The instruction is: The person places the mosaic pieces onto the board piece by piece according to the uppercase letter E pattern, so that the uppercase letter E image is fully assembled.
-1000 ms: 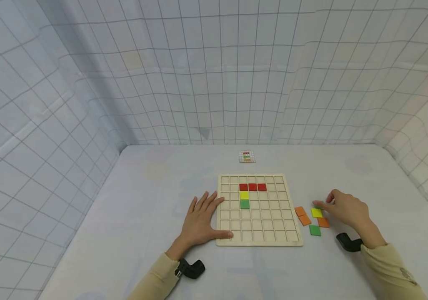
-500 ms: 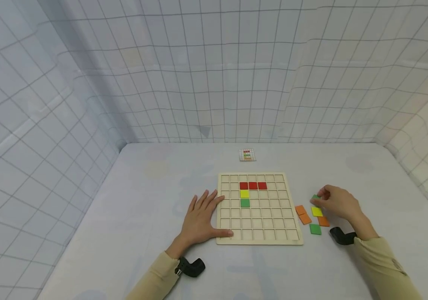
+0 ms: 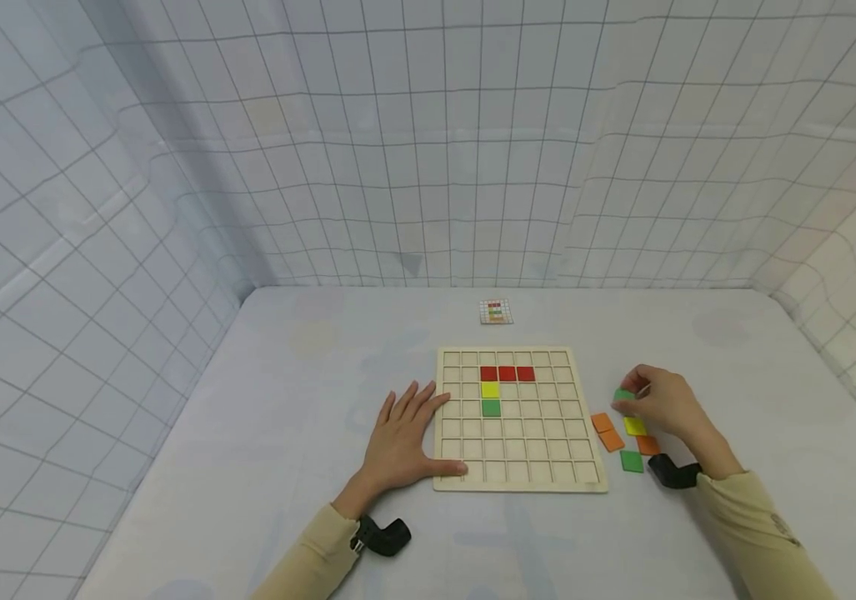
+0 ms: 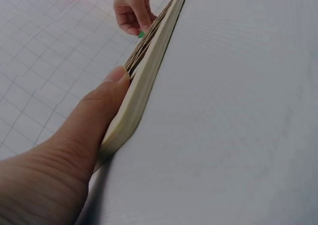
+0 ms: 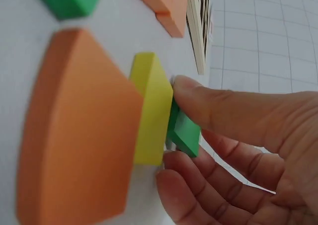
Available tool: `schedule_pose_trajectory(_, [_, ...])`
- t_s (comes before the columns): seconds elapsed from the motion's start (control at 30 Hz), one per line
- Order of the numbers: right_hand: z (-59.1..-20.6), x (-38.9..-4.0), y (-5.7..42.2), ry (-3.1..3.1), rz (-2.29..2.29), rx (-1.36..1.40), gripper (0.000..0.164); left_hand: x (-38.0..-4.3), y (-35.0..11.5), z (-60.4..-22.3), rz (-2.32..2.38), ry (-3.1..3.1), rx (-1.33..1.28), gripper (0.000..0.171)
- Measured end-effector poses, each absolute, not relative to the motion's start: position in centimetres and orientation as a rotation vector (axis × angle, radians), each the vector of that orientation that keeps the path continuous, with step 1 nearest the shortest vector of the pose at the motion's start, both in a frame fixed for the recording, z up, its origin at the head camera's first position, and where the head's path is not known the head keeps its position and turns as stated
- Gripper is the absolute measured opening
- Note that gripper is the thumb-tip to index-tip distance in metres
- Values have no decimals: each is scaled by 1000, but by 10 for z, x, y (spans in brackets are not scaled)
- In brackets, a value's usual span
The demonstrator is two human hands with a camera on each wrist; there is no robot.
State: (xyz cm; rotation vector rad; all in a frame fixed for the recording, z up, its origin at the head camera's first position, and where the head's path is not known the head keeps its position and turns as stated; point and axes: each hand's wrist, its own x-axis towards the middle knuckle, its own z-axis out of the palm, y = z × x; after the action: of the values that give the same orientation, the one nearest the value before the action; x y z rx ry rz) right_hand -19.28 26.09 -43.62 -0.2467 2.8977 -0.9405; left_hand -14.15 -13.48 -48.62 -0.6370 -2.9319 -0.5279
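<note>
A pale wooden grid board lies on the table, with several red, yellow and green tiles set in its cells. My left hand has its fingers spread along the board's left side; the thumb rests over the near left corner, as the left wrist view shows too. To the right of the board, my right hand pinches a green tile between thumb and fingers. Just beside that hand lies a yellow tile, which stands large in the right wrist view behind an orange tile.
Two orange tiles lie close to the board's right edge. Another green tile is nearer the front. Beyond the board sits a small card with a coloured grid pattern. White grid-lined curtains enclose the table.
My right hand has taken hold of the green tile behind the yellow one and has shifted slightly left with it. The left hand has stayed in place on the board.
</note>
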Motion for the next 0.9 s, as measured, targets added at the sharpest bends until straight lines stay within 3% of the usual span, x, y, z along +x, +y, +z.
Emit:
schedule_pose_trajectory(0.4, [-436, -191, 239, 3008, -1035, -401, 10, -142, -134, -486, -521, -2944, -631, 104])
schedule_pose_trajectory(0.9, [-435, -190, 160, 2760, -1226, -721, 12, -142, -136, -487, -522, -2936, -634, 103])
